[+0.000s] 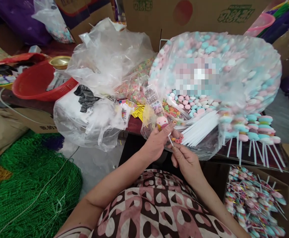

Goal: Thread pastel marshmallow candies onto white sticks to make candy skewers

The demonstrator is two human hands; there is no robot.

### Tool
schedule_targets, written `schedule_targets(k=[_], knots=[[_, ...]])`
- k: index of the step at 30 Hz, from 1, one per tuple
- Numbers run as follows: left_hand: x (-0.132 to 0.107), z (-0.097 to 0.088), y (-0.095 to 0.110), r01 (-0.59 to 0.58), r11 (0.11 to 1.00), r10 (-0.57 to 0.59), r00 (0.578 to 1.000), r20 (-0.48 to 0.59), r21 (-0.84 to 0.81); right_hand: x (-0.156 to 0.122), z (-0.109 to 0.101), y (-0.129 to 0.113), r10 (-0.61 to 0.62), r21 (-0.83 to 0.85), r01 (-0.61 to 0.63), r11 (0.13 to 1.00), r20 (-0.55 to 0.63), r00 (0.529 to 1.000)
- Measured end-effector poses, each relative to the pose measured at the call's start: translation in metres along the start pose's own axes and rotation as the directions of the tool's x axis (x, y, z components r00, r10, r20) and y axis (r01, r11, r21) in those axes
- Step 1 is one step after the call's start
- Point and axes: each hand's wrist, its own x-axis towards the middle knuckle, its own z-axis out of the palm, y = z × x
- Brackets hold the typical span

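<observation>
Across the front: maroon desk [134,127], mostly buried under bags, presumably to keep everything within arm's reach
Down at the left: heap of green cord [40,185], well apart from the candy, probably out of the way there
On the desk, to the right: big clear bag of pastel candies [248,79], with pieces exposed along the near side, seemingly for a short reach
Below the right edge: carton [287,211] full of stick pops [253,201], likely set low to spare room above
Farther left: red basket [32,89], pushed aside, perhaps less needed
Along the right edge: row of candy skewers [266,129], heads inward, sticks jutting past the rim, apparently for easy lifting by the stick
Near the hands: fan of white sticks [201,129], near ends toward the body, seemingly for picking singly
Before the body, just past the desk's near edge: left hand [156,142], in a closed grip round the base of a pink-topped piece [161,121], likely for steadying; join to stick hidden by fingers
Just below: right hand [185,158], thumb and fingers pinched on the lower end of the held stick [171,141], probably for fine control
Beyond the left hand: gold ties [138,112], bunched close, probably for quick access
</observation>
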Motion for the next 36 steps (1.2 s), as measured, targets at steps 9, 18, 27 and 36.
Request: schedule_targets(k=[9,18,27,36], knots=[[0.01,-0.011,0.027,-0.148,0.986,0.146,0.989,-0.035,-0.074,-0.005,-0.005,0.008,0.112,0.111,-0.115,0.987,0.034,0.993],[-0.002,-0.008,-0.004,-0.005,0.999,0.005,1.0,0.009,-0.032,-0.001,-0.003,0.008,0.112,0.186,-0.101,0.977,-0.051,0.992],[0.011,-0.014,0.022,-0.133,0.987,0.126,0.989,-0.074,-0.088,-0.003,-0.006,0.006,0.167,0.148,-0.183,0.972,0.116,0.979],[0.006,-0.02,0.027,-0.134,0.987,0.131,0.991,-0.034,-0.088,-0.004,-0.006,0.01,0.178,0.155,-0.199,0.968,0.14,0.974]])
